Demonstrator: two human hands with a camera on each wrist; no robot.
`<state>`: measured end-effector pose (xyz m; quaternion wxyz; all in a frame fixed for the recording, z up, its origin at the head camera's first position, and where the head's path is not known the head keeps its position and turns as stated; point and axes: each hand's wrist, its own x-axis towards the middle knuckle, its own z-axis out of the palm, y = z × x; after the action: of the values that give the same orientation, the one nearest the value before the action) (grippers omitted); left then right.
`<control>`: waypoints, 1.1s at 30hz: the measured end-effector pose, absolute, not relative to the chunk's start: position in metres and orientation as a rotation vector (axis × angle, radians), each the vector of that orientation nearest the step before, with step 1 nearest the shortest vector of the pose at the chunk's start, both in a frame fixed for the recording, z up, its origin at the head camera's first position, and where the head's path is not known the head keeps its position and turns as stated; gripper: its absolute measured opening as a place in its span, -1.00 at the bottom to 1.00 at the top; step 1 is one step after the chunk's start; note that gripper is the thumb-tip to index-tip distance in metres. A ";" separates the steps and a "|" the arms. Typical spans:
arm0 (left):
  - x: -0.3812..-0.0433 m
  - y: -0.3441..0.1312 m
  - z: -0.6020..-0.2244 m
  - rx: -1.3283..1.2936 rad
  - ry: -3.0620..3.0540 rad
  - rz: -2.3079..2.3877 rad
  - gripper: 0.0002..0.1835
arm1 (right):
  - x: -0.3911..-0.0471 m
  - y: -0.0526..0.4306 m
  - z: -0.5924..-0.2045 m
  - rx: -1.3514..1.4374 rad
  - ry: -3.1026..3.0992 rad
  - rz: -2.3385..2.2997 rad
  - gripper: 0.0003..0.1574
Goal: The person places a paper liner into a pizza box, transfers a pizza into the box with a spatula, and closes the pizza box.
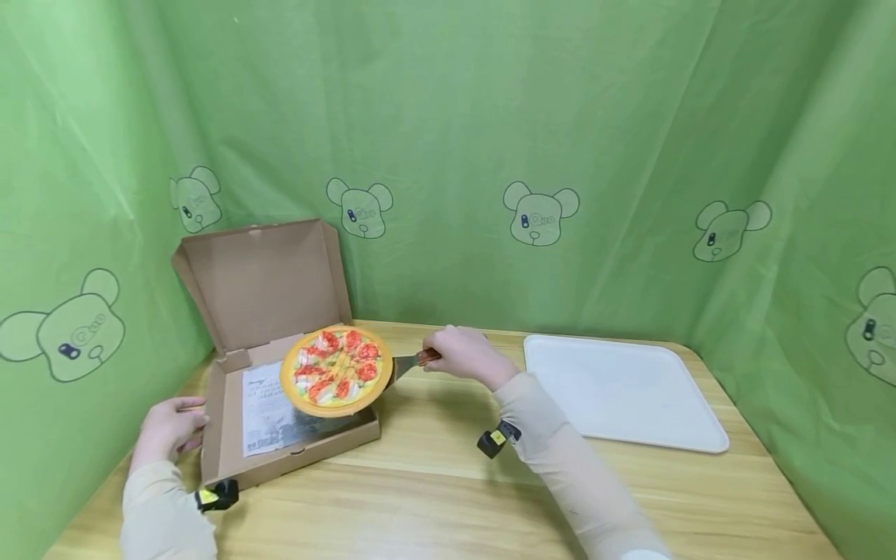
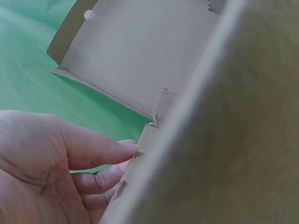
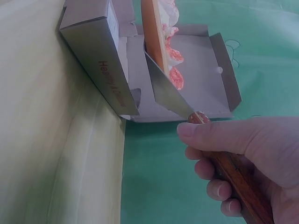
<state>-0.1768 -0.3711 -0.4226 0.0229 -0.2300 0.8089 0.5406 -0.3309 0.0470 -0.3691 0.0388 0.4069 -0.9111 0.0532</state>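
A round toy-like pizza (image 1: 338,369), with red and white toppings on a yellow-orange base, rests on the metal blade of a pizza server (image 3: 166,95). My right hand (image 1: 465,354) grips its wooden handle, fingers curled round it. The pizza is over the right part of an open cardboard pizza box (image 1: 215,435), whose lid stands up at the back. A printed sheet (image 1: 260,424) lines the box floor. At the box's left side wall, my left hand (image 1: 168,430) touches the cardboard with thumb and fingertips, its fingers loosely bent.
A white rectangular tray (image 1: 623,389) lies on the wooden table (image 1: 420,498) at the right. Green cloth (image 1: 448,93) with bear-head drawings closes off the back and both sides. The raised lid (image 1: 266,284) stands near the back cloth.
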 end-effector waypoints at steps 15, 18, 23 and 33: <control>-0.177 -0.374 -0.425 -0.713 2.507 1.669 -0.37 | -0.336 0.014 -0.373 1.309 -2.783 0.158 -0.82; -0.178 -0.374 -0.425 -0.718 2.498 1.674 -0.37 | -0.336 0.007 -0.373 1.319 -2.789 0.153 -0.82; -0.179 -0.374 -0.426 -0.734 2.490 1.673 -0.37 | -0.337 -0.003 -0.375 1.331 -2.781 0.102 -0.80; -0.178 -0.374 -0.424 -0.731 2.496 1.673 -0.37 | -0.340 -0.021 -0.380 1.350 -2.752 0.070 -0.77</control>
<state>-0.1778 -0.3739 -0.4242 0.0244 -0.2364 0.8069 0.5408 -0.3400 -0.0215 -0.3798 0.0379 0.4399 -0.8970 0.0228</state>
